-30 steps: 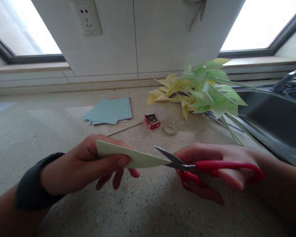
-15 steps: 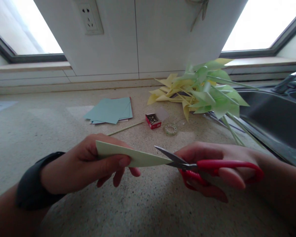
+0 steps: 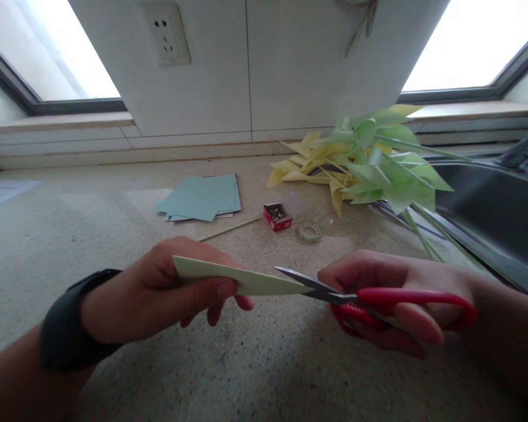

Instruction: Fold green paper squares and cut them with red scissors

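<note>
Pinched between the thumb and fingers of my left hand (image 3: 171, 287) is a folded piece of pale green paper (image 3: 264, 283), held above the counter with its pointed end toward the right. My right hand (image 3: 405, 281) grips a pair of scissors (image 3: 374, 298) by the red handles, thumb through the upper loop. The blades are parted, and the paper's tip lies at them. A black band (image 3: 81, 319) circles my left wrist.
Behind my hands lie a stack of light blue paper (image 3: 198, 196), a thin stick (image 3: 231, 228), a small red box of metal pins (image 3: 278, 217) and a tape roll (image 3: 309, 232). Yellow and green paper pinwheels (image 3: 378, 164) rest beside the sink (image 3: 479, 205) at right.
The whole view has shifted slightly, so things sit a little further right. The scissors' blades look slightly less parted. Both hands keep their holds.
</note>
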Action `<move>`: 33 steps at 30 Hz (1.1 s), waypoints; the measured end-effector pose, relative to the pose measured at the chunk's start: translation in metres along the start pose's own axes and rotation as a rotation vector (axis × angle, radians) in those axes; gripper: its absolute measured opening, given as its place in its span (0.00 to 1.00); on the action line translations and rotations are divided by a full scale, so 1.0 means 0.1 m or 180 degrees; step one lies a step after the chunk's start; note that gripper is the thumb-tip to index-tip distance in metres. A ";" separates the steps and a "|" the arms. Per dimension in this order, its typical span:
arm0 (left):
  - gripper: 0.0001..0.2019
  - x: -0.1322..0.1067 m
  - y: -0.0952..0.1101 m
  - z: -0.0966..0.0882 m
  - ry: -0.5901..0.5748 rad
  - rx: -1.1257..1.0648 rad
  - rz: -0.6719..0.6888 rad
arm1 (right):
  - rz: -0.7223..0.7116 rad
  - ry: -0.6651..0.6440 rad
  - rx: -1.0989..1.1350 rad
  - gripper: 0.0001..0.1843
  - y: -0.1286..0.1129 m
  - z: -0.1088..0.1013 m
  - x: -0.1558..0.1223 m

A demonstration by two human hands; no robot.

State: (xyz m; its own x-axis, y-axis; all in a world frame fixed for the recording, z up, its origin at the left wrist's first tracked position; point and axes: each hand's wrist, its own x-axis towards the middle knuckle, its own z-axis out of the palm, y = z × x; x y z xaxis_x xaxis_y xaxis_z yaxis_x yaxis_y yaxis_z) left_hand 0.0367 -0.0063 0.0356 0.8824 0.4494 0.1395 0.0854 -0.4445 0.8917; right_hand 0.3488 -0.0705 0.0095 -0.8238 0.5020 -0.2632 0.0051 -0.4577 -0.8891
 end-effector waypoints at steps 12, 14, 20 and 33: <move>0.13 0.02 0.02 -0.01 0.0080 0.0159 0.0146 | 0.0030 0.0073 -0.0128 0.16 -0.03 0.00 -0.02; 0.12 0.02 0.02 -0.02 0.0065 0.0129 0.0194 | 0.0017 0.0065 -0.0140 0.17 -0.02 -0.01 -0.02; 0.11 0.02 0.03 -0.03 0.0065 0.0083 0.0189 | 0.0152 0.0200 -0.0201 0.16 -0.06 -0.01 -0.03; 0.12 -0.02 0.02 -0.01 -0.0033 0.0114 0.0263 | 0.0505 0.0092 0.0143 0.13 -0.11 0.04 -0.08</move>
State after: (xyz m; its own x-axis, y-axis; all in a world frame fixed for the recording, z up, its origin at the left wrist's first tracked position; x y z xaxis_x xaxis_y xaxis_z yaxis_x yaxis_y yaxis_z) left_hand 0.0349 -0.0069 0.0374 0.8919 0.4020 0.2072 0.0286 -0.5072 0.8613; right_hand 0.3530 -0.0720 0.0226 -0.7979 0.4415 -0.4103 0.1080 -0.5649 -0.8180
